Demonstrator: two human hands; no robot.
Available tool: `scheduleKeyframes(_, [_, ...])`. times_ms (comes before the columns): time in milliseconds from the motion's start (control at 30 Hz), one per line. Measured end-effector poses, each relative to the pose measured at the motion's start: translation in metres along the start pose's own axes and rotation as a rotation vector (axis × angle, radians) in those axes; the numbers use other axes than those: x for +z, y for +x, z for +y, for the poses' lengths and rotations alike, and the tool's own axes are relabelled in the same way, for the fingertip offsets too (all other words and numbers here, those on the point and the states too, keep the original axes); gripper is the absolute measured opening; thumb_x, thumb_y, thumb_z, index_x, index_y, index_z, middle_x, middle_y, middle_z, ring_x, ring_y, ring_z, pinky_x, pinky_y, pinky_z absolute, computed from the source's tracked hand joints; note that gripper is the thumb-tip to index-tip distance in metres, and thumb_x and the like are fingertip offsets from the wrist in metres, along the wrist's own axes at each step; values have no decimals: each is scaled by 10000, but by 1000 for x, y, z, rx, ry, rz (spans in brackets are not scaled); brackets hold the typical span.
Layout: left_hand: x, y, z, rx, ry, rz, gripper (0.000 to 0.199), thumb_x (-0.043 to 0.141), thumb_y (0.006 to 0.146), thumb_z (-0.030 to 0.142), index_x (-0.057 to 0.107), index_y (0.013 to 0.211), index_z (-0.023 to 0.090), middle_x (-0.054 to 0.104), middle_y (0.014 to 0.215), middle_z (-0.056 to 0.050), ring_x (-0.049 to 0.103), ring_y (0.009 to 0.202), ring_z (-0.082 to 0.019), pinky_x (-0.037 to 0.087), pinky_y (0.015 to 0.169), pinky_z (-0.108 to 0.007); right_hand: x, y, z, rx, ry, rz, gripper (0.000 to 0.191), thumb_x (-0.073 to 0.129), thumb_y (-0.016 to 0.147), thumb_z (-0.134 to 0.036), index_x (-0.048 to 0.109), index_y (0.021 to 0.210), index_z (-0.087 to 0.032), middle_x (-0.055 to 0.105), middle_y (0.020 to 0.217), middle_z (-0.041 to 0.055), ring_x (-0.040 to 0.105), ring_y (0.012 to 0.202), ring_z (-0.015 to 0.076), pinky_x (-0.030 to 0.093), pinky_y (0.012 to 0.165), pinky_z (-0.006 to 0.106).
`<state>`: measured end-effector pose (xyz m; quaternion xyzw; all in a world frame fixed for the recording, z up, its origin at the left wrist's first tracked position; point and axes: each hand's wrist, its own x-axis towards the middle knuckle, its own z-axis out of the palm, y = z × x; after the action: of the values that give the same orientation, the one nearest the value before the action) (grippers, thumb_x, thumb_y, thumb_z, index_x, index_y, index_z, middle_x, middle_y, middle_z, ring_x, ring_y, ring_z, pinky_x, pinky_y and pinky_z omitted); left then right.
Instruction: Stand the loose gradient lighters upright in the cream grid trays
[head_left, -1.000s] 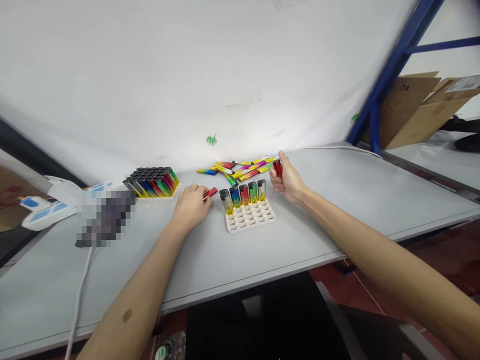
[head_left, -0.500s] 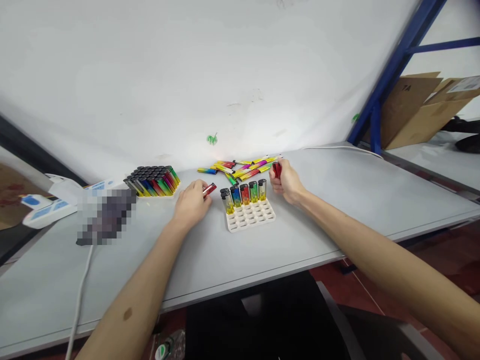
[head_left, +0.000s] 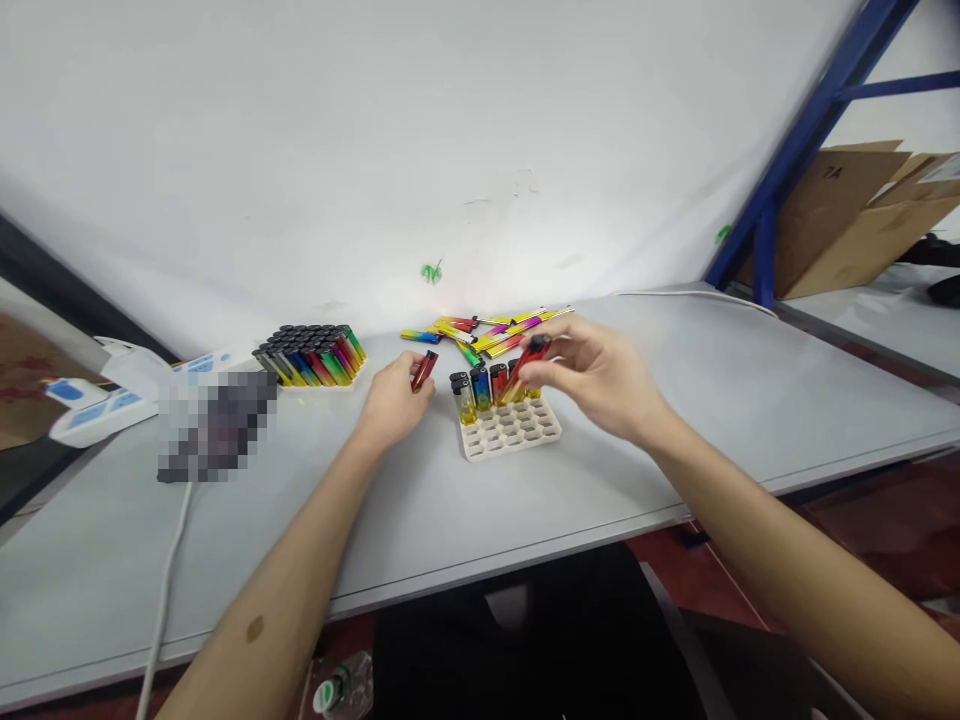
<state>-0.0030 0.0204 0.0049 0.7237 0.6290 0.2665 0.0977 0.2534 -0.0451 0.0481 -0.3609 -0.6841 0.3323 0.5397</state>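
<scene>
My left hand (head_left: 397, 398) is closed on a dark red lighter (head_left: 424, 371), held tilted just left of the white tray. Between the fingers of my right hand (head_left: 592, 372) is a red lighter (head_left: 531, 360) with a black top, slanted over the tray's back part. The white tray (head_left: 514, 430) has rows of holes; several coloured lighters (head_left: 481, 388) stand upright along its back and left corner, some partly hidden by my right hand. Behind it lies a loose pile of shiny coloured lighters (head_left: 487, 335).
A full block of upright lighters (head_left: 315, 355) stands at the back left. Beside it are a white power strip (head_left: 105, 415), a blurred dark object (head_left: 225, 425) and a white cable (head_left: 169, 580). Cardboard boxes (head_left: 840, 225) and a blue frame (head_left: 787, 150) are at the right.
My right hand has moved left over the tray with its red lighter, now slanted. The lighter in my left hand has turned more upright. The view has shifted slightly.
</scene>
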Motion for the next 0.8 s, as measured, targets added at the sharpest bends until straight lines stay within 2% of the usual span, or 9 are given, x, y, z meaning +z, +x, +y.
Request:
scheduleKeyframes(167, [-1,-1,1,2,-37,5,279,576,881,261,619,1153,218,745,1027,-35,686,917,-211,512,889,-333,29,-9,9,-122,-377,-69,183,785,832,-218,676,978,-239,723,997,45,703,825,196,566,787,354])
scheduleKeyframes(300, [-1,-2,2,15,-57,8,284,586,880,265,634,1157,222,753,1036,-33,691,921,-210,513,895,-327,40,-8,23,-51,-552,-140,260,739,873,-218,617,1098,-265,747,1021,44,709,831,214,532,744,340])
scheduleKeyframes(433, [0,-1,1,36,-74,2,286,583,885,272,639,1162,231,756,1058,-33,696,912,-210,520,864,-325,42,-9,25,18,-627,-139,266,715,895,-257,564,1113,-277,749,945,35,700,786,226,497,697,330])
scheduleKeyframes(800, [0,-2,1,57,-76,-2,285,579,899,284,645,1171,225,748,1053,-33,682,879,-202,515,817,-309,42,-6,22,-30,-691,-151,214,690,908,-219,561,1074,-260,740,1022,66,705,852,242,493,731,338])
